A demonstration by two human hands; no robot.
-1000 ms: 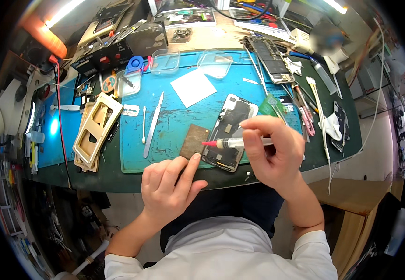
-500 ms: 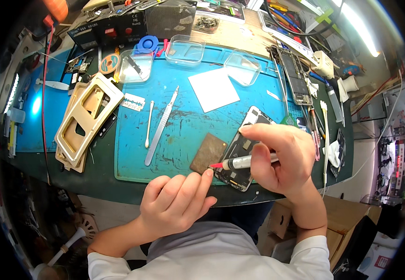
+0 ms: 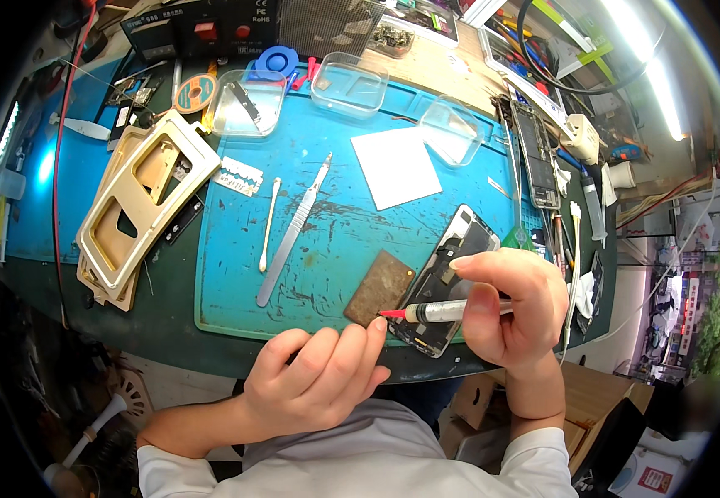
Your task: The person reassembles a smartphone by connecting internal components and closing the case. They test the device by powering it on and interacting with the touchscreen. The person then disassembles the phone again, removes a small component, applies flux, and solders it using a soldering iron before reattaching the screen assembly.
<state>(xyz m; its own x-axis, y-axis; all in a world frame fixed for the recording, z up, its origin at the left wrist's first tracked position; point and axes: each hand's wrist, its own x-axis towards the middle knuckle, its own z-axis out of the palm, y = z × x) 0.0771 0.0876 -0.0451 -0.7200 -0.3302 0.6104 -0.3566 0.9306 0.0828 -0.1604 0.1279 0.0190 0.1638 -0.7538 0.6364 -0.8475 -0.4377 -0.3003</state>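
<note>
My right hand [image 3: 519, 309] is curled around a syringe [image 3: 441, 311] with clear barrel and red tip, held almost level and pointing left. That tip meets the raised fingertip of my left hand [image 3: 317, 375], beside the lower corner of a brownish metal plate [image 3: 382, 285]. The left fingers are bent and pressed together; whether a tiny part sits in them cannot be made out. Under the syringe lies a phone screen assembly [image 3: 458, 249], its dark inner side up. Left of the plate, a scalpel [image 3: 292, 242] and a cotton swab [image 3: 269, 226] lie on the blue mat [image 3: 327, 278].
A razor blade [image 3: 238, 176] lies by stacked beige metal frames [image 3: 151, 203] on the left. Farther back are a white square pad [image 3: 395, 166], clear plastic trays [image 3: 349, 85] and a solder wire spool [image 3: 195, 94]. Another phone screen [image 3: 534, 153] and tools line the right side.
The whole view has shifted and tilted slightly. Both hands keep nearly the same pose, with the syringe tip still at my left fingertip.
</note>
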